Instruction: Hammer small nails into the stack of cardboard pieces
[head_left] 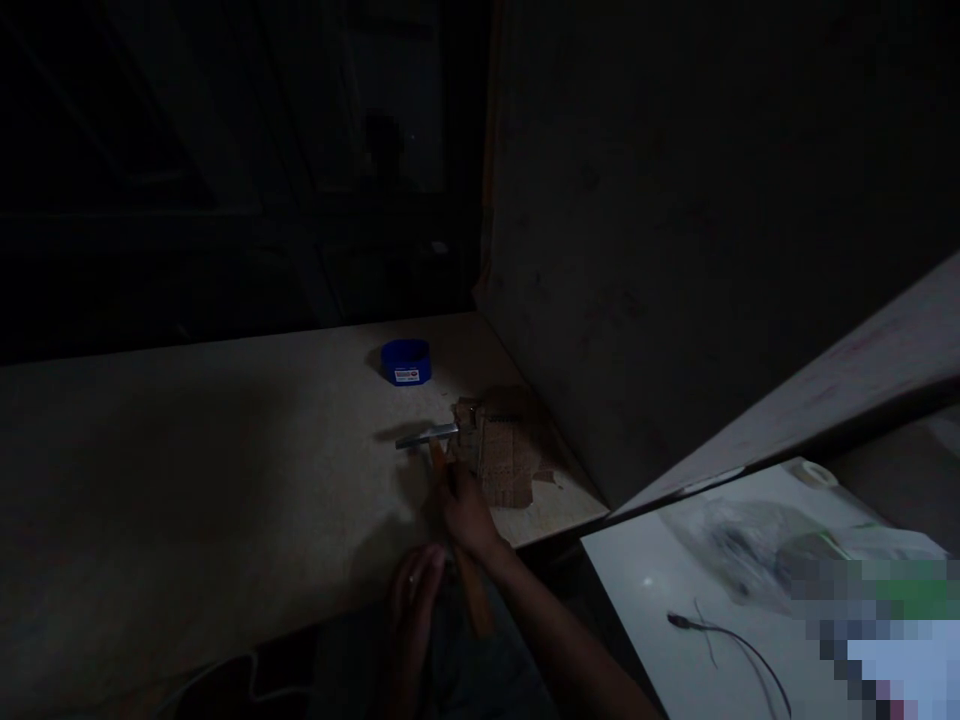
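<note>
My right hand point(466, 510) is wrapped round the wooden handle of a hammer point(439, 455). The hammer's metal head lies over the pale tabletop, by the left edge of a torn piece of brown cardboard point(506, 460). Lower down, near the table's front edge, my left hand point(416, 585) has its fingers curled together. A small bright spot shows on it, too small to name; whatever the fingers hold, if anything, is hidden. Beyond the hammer stands a blue octagonal open container point(406, 365) with a white label.
A dark upright panel point(637, 250) borders the pale table point(187, 450) on the right. Past it, a white surface point(637, 580) carries a clear plastic bag point(739, 550) and a dark cable point(739, 640). Below the table's front edge a pale cord point(255, 675) hangs. The light is dim.
</note>
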